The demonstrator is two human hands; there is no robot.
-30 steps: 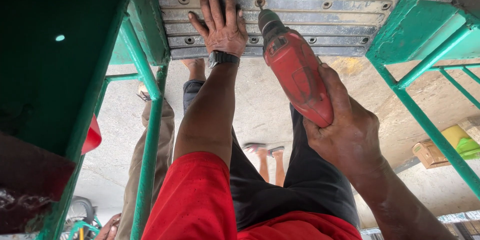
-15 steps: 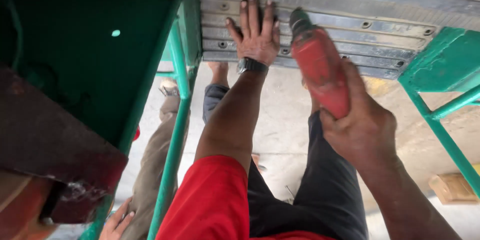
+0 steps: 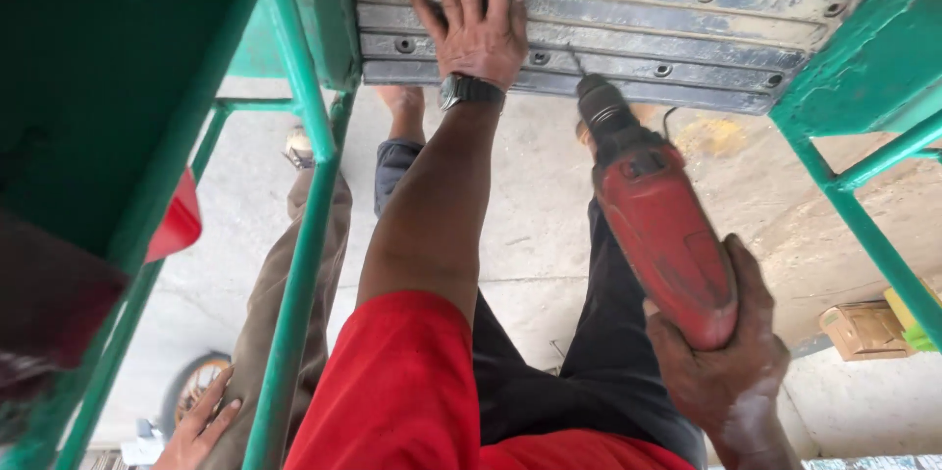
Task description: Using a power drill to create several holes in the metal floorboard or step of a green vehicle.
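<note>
My left hand [image 3: 475, 17] lies flat, fingers spread, on a stack of grey metal strips [image 3: 628, 33] with screw heads, set in a green metal frame [image 3: 316, 9]. A dark watch [image 3: 469, 91] sits on that wrist. My right hand [image 3: 731, 357] grips the rear of a red power drill [image 3: 659, 227]. Its black chuck and thin bit [image 3: 581, 66] point up at the lower edge of the strips, just right of my left wrist.
Green frame tubes run down at the left [image 3: 294, 264] and right [image 3: 863, 225]. Another person's leg in brown trousers [image 3: 270, 274] and hand [image 3: 201, 421] are at the lower left. A cardboard box [image 3: 863, 328] sits on the concrete floor at the right.
The drill has pulled back from the strips and dropped lower, its bit now at their lower edge. My left hand stays pressed flat on the strips. The view has shifted.
</note>
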